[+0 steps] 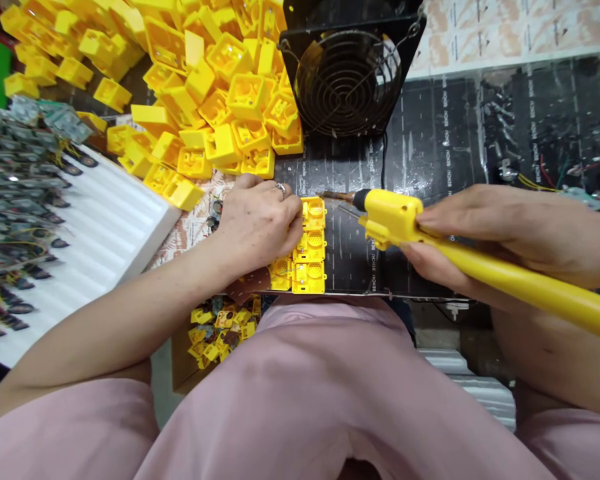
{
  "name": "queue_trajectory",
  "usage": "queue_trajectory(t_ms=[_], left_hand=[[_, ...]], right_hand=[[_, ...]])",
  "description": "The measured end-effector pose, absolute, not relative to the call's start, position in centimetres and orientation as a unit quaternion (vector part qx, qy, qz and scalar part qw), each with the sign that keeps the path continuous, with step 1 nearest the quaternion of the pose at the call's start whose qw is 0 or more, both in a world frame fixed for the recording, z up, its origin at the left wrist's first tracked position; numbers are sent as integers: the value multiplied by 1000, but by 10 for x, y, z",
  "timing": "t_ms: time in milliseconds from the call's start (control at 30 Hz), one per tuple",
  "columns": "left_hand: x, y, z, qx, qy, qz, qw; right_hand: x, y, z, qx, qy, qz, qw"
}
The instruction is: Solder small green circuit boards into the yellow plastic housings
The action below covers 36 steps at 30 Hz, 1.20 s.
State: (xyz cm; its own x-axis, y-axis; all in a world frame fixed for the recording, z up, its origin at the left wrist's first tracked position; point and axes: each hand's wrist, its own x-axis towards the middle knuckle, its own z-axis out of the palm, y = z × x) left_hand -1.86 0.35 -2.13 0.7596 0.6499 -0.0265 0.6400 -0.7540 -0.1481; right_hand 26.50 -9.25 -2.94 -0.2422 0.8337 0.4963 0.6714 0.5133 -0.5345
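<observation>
My left hand (257, 220) lies curled over a row of small yellow plastic housings (310, 250) at the near edge of the black bench mat (430, 160), fingers pressed on the top one. My right hand (505, 230) grips a yellow soldering iron (395, 217) by its long handle. The iron's metal tip (333, 195) points left and hovers just beside the uppermost housing, close to my left fingertips.
A big heap of yellow housings (205, 80) fills the back left. A black fan (347, 73) stands behind the work spot. A white foam tray (105, 220) with circuit boards (10, 187) sits at left. A box of finished parts (220, 330) rests below the bench edge.
</observation>
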Motion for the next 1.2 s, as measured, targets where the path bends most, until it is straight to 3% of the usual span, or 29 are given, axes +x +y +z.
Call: queue_trajectory(t_ms=[167, 333, 500, 667, 800, 1000, 1200], left_hand=[[-17, 4, -19, -928, -367, 52, 34], [-17, 3, -17, -925, -374, 61, 33], [-25, 2, -21, -933, -355, 28, 46], [-37, 7, -28, -919, -392, -39, -21], [-37, 14, -33, -904, -419, -51, -63], [-31, 17, -36, -904, -425, -38, -31], [-31, 15, -36, -912, -410, -30, -15]], right_hand=[[261, -114, -32, -515, -740, 46, 430], [247, -123, -41, -547, -687, 59, 475], [244, -125, -48, -551, -671, 66, 492], [243, -125, -53, -530, -671, 69, 514], [238, -123, -53, -524, -682, 79, 504], [229, -107, -51, -429, -737, 65, 519], [222, -102, -46, -437, -753, 40, 491]])
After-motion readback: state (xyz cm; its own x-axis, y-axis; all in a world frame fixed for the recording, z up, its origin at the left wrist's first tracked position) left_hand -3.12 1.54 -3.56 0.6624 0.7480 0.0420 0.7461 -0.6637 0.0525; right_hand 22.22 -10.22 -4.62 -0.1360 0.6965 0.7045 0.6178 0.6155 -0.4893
